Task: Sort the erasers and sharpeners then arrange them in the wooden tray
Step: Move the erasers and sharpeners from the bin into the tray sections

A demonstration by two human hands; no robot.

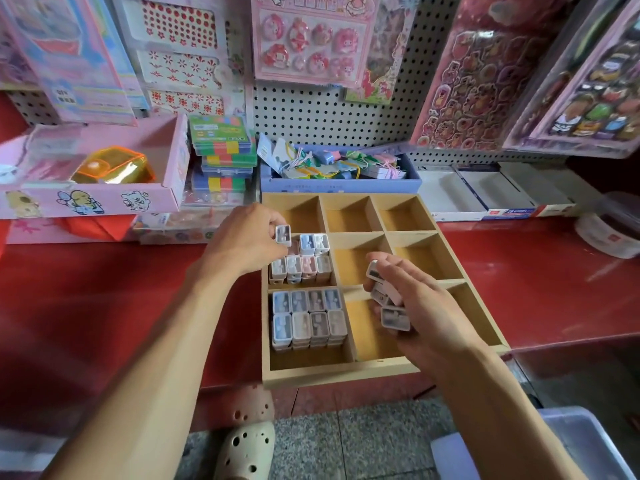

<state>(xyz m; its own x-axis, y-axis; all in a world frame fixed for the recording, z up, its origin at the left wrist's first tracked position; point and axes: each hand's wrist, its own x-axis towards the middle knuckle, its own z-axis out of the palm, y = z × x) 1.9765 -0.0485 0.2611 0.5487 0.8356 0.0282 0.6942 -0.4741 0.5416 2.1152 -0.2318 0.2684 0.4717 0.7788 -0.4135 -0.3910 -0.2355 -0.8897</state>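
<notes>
From the head view, a nine-compartment wooden tray (pixel 346 370) sat on a red counter (pixel 104 289). The left hand (pixel 247 239), at about ten o'clock of the tray's centre, pinched one white sharpener (pixel 283 234) above the middle-left compartment, where a partial block of pastel sharpeners (pixel 300 265) stood in rows. The compartment at seven o'clock held a fuller block of sharpeners (pixel 309 318), packed side by side. The right hand (pixel 420 306), over the six o'clock compartment, curled around a loose bunch of sharpeners (pixel 388 296). A blue box (pixel 339 185) of tagged trinkets lay at twelve o'clock behind the tray.
</notes>
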